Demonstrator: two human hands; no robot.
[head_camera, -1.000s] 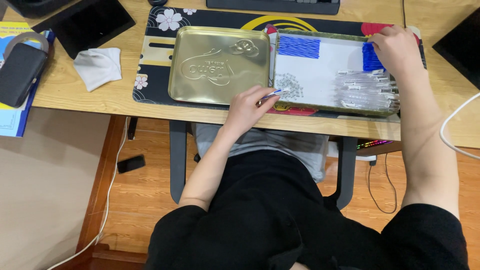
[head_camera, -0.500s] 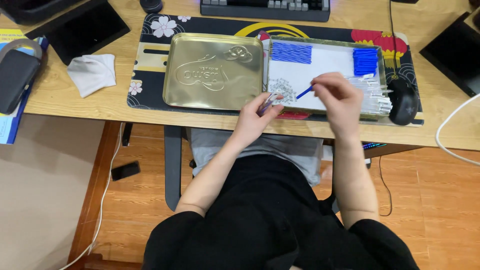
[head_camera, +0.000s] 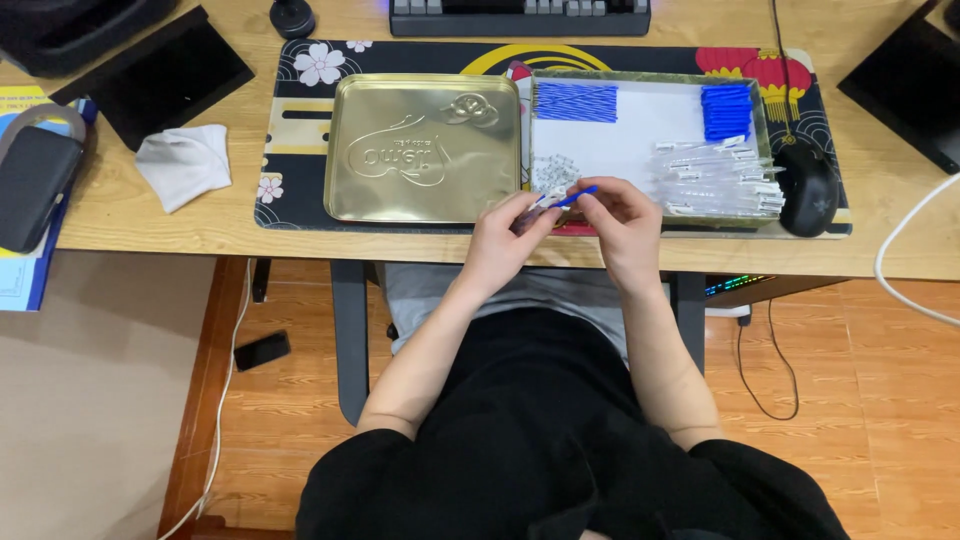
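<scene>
My left hand (head_camera: 505, 237) and my right hand (head_camera: 622, 215) meet at the desk's front edge. Between their fingertips is a small blue stick-like part (head_camera: 577, 196), pinched by the right hand, and a small white piece (head_camera: 545, 201), held by the left. Just behind the hands lies an open tin tray (head_camera: 640, 140) lined with white. It holds a row of blue sticks (head_camera: 575, 102), a stack of blue pieces (head_camera: 726, 110), a pile of clear tubes (head_camera: 718, 176) and several tiny pale parts (head_camera: 551, 173).
A gold tin lid (head_camera: 425, 148) lies left of the tray on a patterned desk mat (head_camera: 300, 120). A black mouse (head_camera: 807, 188), keyboard (head_camera: 520, 15), white cloth (head_camera: 185, 163), black pouch (head_camera: 32, 185) and black tablet (head_camera: 155, 72) share the wooden desk.
My right hand came from the tray's far right corner with a blue stick and joined my left hand at the front edge. The camera view shifted down.
</scene>
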